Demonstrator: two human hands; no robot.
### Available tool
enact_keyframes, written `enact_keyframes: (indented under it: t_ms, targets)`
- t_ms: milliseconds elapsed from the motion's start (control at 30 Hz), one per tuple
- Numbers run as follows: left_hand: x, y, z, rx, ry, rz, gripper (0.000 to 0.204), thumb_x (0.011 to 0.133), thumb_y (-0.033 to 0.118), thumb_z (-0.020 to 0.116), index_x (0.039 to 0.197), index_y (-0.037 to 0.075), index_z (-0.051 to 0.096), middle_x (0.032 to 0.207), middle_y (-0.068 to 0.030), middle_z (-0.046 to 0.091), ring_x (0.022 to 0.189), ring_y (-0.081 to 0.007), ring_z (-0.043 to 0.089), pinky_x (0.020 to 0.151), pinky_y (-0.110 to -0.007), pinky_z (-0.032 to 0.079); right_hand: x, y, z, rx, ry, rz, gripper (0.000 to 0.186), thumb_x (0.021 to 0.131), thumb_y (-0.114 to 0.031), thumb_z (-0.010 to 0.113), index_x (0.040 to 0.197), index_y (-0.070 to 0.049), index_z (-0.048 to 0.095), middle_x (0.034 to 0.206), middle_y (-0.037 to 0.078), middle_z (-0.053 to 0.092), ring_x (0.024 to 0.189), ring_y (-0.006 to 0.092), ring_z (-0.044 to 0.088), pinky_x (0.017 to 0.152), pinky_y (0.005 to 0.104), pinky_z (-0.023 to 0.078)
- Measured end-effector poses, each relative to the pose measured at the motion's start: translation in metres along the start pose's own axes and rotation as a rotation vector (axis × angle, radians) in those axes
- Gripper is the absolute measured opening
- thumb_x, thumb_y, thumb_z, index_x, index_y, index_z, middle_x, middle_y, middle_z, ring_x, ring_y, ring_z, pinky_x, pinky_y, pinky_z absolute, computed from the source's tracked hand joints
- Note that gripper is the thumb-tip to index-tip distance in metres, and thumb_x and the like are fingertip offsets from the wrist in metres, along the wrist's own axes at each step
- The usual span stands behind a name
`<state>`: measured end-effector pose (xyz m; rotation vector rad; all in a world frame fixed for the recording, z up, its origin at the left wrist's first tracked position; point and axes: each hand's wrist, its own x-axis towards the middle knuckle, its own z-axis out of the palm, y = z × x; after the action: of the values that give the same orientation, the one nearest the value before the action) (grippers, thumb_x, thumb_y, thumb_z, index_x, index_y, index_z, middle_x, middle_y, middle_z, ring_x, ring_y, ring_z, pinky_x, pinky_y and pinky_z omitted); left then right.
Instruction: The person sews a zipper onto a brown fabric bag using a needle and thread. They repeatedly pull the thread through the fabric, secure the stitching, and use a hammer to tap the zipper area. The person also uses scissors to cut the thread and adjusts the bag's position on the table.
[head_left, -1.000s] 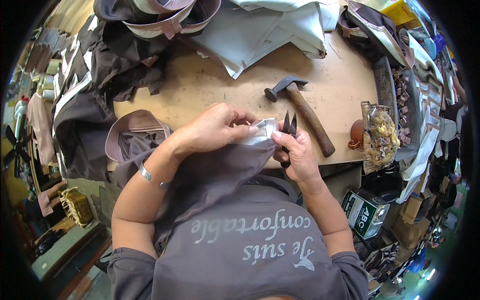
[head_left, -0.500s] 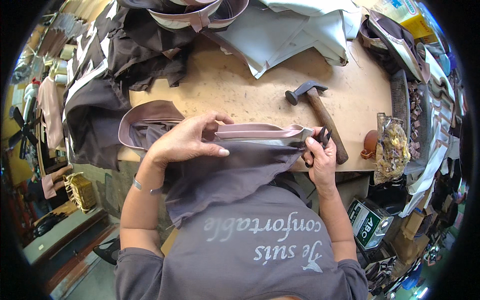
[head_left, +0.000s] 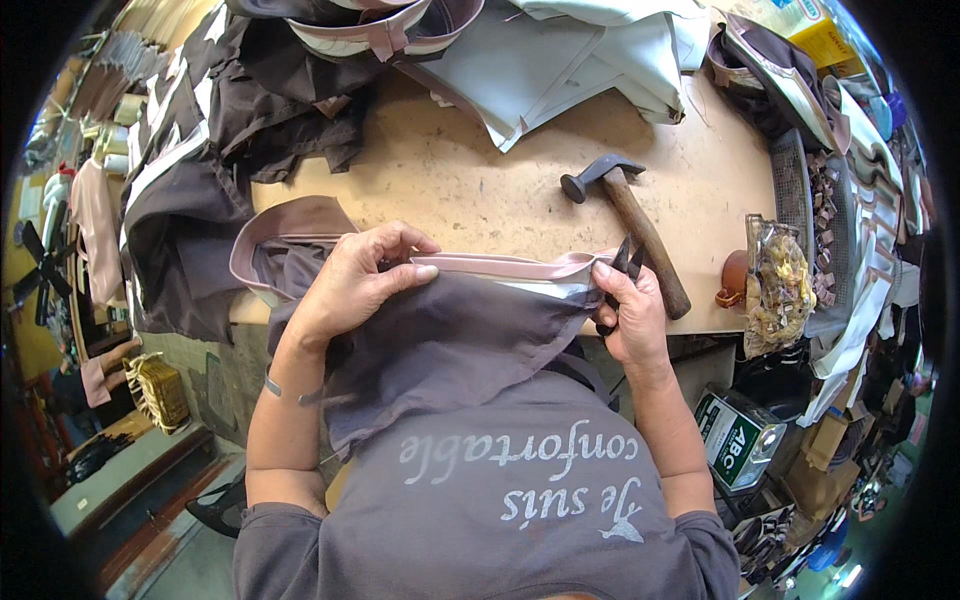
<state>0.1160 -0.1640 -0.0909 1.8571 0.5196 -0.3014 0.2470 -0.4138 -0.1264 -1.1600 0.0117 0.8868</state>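
A piece of dark grey fabric [head_left: 460, 345] hangs in front of me, its top edge bound by a pink strip [head_left: 505, 267] with a white layer beneath. My left hand [head_left: 362, 278] pinches that edge between thumb and fingers. At the strip's other end, my right hand [head_left: 634, 318] grips the corner. Small black snips [head_left: 626, 258] are also held in the right hand, blades pointing up past the fingers. Left of my left hand, the pink band loops round and rests on the table [head_left: 470, 205].
A hammer [head_left: 648, 235] with a wooden handle lies just beyond my right hand. White sheets [head_left: 570, 75] and dark fabric pieces [head_left: 185, 235] cover the far and left sides. Rightward are a brown cup [head_left: 733, 278], a clear bag [head_left: 778, 290] and a grey basket [head_left: 790, 180].
My left thumb has closed down onto the strip's edge, where it was apart before. The pink strip is now folded flatter, and the snips' blades stick up farther.
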Motion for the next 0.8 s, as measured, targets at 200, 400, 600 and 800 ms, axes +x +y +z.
enact_keyframes:
  t_ms: [200,400,600,800]
  targets:
    - [-0.001,0.042,0.036,0.409,0.127,0.462,0.032,0.078,0.015,0.063,0.109,0.006,0.058,0.113,-0.0142,0.058,0.102,-0.0301,0.057,0.085,-0.036,0.044,-0.006,0.002,0.015,0.037,-0.015,0.077,0.013,0.085,-0.016,0.058,0.09,-0.003,0.062,0.067,-0.003,0.056,0.045,-0.0007,0.035,0.038,0.0149,0.025]
    - [0.014,0.06,0.069,0.219,0.145,0.467,0.02,0.079,0.009,0.064,0.098,0.003,0.062,0.088,-0.0081,0.06,0.07,-0.0193,0.057,0.062,-0.028,0.046,-0.011,-0.005,0.027,0.023,-0.096,0.105,0.013,0.085,-0.017,0.06,0.091,-0.006,0.062,0.066,-0.006,0.051,0.047,-0.0009,0.033,0.04,0.0165,0.022]
    - [0.02,0.052,0.061,-0.02,-0.029,0.182,0.017,0.082,0.009,0.063,0.095,-0.002,0.062,0.078,-0.0015,0.06,0.072,-0.0053,0.051,0.063,-0.021,0.044,-0.014,0.002,0.012,-0.093,-0.244,0.048,0.043,0.095,-0.041,0.038,0.106,-0.003,0.053,0.064,-0.003,0.042,0.051,0.0041,0.032,0.046,0.0188,0.024]
    - [0.024,0.047,0.06,-0.199,-0.192,0.039,0.022,0.083,0.014,0.064,0.098,-0.002,0.062,0.083,-0.0013,0.061,0.076,-0.0054,0.053,0.07,-0.02,0.045,-0.016,-0.014,0.007,-0.347,-0.302,0.182,0.038,0.094,-0.04,0.041,0.107,-0.005,0.049,0.071,-0.004,0.038,0.056,0.0034,0.031,0.048,0.0179,0.025]
